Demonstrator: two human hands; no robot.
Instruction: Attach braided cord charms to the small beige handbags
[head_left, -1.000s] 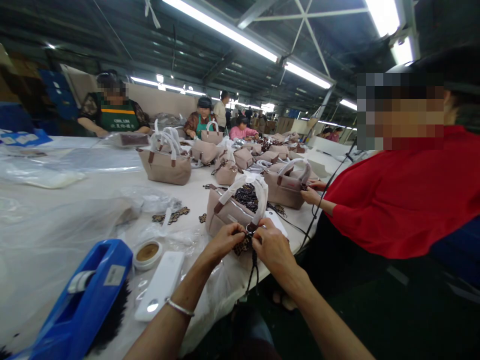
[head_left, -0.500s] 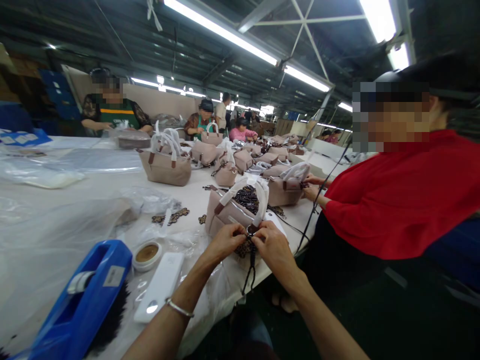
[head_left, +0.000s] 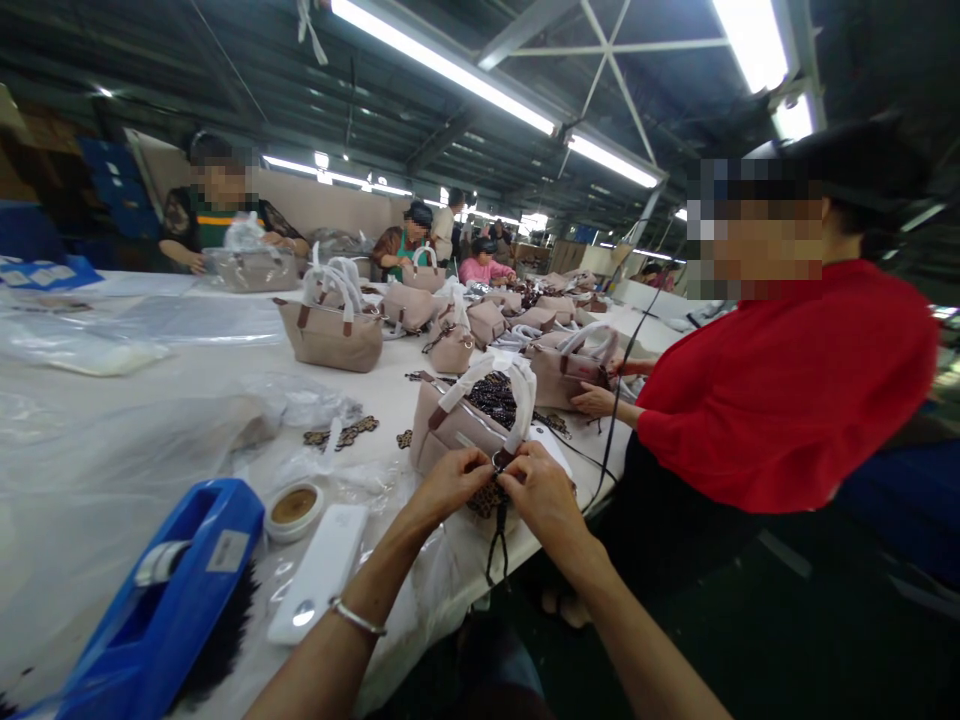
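A beige handbag [head_left: 431, 440] with white-wrapped handles [head_left: 523, 380] stands at the table's near edge, right in front of me. My left hand [head_left: 454, 482] and my right hand [head_left: 546, 500] meet at a metal ring on its near end. Both pinch a dark cord [head_left: 495, 555] there, whose two ends dangle below the table edge. Just under my fingers a leopard-print piece [head_left: 486, 502] shows in part. Fingers cover the exact spot where cord and ring meet. Behind the handles lies a heap of dark patterned cords [head_left: 491, 398].
To my left are a blue brush [head_left: 161, 600], a white device [head_left: 319, 575], an open round jar [head_left: 294, 508] and crumpled clear plastic [head_left: 112, 480]. Leopard-print pieces [head_left: 341, 434] lie beyond. A co-worker in red [head_left: 787, 400] handles another handbag [head_left: 559, 375] at right. More handbags [head_left: 334, 338] stand farther back.
My hands stay at the ring with only slight finger movement; the dangling cord ends have shifted a little. The co-worker in red has moved a hand along the other handbag's side.
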